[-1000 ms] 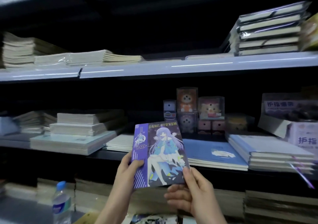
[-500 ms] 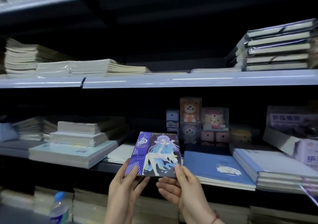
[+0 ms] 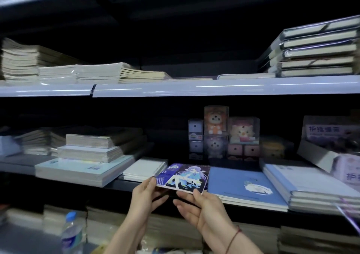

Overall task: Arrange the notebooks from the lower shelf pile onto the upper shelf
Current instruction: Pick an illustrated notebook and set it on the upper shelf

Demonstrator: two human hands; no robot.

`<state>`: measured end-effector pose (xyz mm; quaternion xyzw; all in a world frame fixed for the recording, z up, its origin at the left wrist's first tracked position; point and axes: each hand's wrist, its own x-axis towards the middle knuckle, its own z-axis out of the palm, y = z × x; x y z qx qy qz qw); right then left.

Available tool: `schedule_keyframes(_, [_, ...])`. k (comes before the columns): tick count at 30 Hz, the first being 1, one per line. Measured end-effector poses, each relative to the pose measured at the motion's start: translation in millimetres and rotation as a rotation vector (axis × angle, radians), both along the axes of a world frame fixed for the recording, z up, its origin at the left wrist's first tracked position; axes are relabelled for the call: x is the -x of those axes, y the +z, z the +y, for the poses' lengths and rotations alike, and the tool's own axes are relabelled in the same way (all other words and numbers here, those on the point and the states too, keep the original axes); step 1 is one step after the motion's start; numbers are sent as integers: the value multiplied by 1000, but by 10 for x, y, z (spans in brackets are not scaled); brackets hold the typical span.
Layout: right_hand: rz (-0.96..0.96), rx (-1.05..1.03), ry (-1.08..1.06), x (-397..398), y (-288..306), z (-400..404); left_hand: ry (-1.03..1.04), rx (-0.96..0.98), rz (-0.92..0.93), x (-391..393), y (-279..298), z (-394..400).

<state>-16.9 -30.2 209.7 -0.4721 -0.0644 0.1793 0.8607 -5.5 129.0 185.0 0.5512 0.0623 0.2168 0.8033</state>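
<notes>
A purple notebook (image 3: 183,176) with a cartoon girl on its cover lies almost flat in both my hands, its far edge over the front of the middle shelf (image 3: 124,185). My left hand (image 3: 145,196) pinches its left near corner. My right hand (image 3: 198,205) pinches the near right edge, fingers under it. It hovers between a white pad (image 3: 145,169) and a blue notebook (image 3: 244,185). Above runs the upper shelf (image 3: 194,87), holding notebook stacks at left (image 3: 101,73) and wrapped ones at right (image 3: 317,50).
Boxed plush toys (image 3: 226,132) stand at the back of the middle shelf. Stacks of notebooks (image 3: 87,156) fill its left, a blue-edged pile (image 3: 311,185) and a cardboard box (image 3: 331,146) its right. A water bottle (image 3: 71,234) stands low left before more stacks.
The notebook went from upright and facing me to nearly flat, and moved forward toward the middle shelf. The view tipped up, so the shelves sit lower in the frame.
</notes>
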Motion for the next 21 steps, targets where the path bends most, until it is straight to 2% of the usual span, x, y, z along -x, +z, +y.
schedule_keyframes(8, [145, -146, -119, -55, -94, 44, 46, -184, 92, -75, -89, 44])
schedule_keyframes(21, [261, -82, -300, -246, -259, 256, 244, -247, 90, -259, -243, 121])
